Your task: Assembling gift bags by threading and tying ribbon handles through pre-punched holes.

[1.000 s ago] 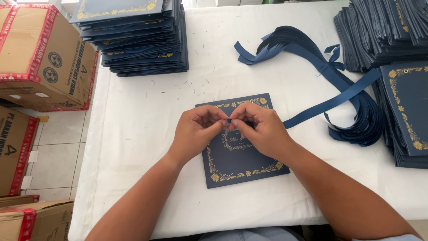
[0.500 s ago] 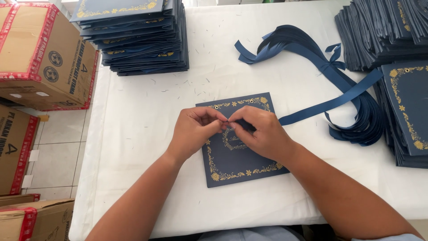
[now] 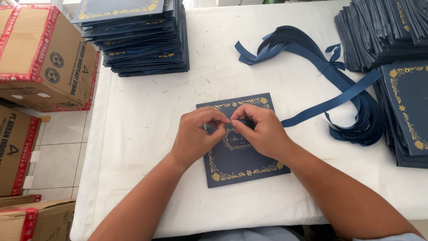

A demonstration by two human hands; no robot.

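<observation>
Hands: left (image 3: 196, 136), right (image 3: 263, 131), pinching one ribbon (image 3: 330, 100) over one card (image 3: 243, 156).

Left hand (image 3: 196, 136) and right hand (image 3: 263, 131) close together, fingers curled, fingertips pinched and nearly touching.
</observation>
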